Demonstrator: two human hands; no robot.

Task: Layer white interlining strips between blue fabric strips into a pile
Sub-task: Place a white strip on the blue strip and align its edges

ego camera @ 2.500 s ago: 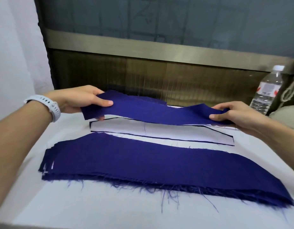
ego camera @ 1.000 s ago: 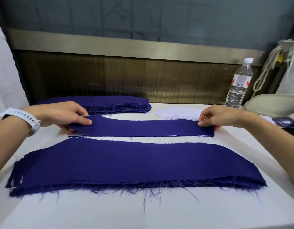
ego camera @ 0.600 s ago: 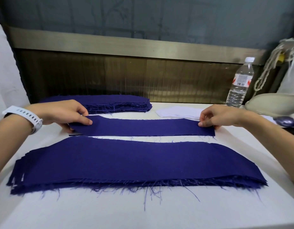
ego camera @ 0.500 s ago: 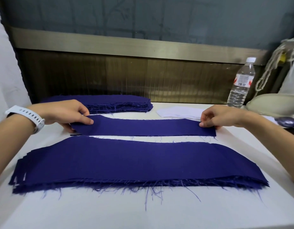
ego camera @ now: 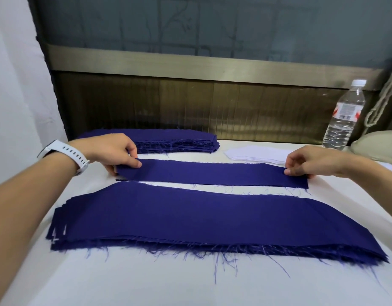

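A narrow blue fabric strip [ego camera: 210, 174] lies flat across the middle of the table. My left hand [ego camera: 112, 151] pinches its left end between thumb and fingers. At the strip's right end my right hand [ego camera: 309, 162] pinches the cloth the same way. A thin dark edge of the layer below peeks out under the left end. A thick pile of wide blue strips [ego camera: 201, 219] lies in front, with frayed threads along its near edge. Another blue pile [ego camera: 181, 140] sits at the back left. White interlining strips [ego camera: 257, 154] are stacked at the back right.
A clear water bottle [ego camera: 343, 120] stands at the back right, beside a beige rounded object [ego camera: 376, 145] and hanging cord [ego camera: 380, 104]. A dark ribbed panel [ego camera: 190, 104] closes the far side of the white table [ego camera: 146, 283]. A white watch band is on my left wrist.
The blue strip, held up above a white interlining piece 2.5 s ago, now lies flat over it. Both hands have stayed at its ends over the last second.
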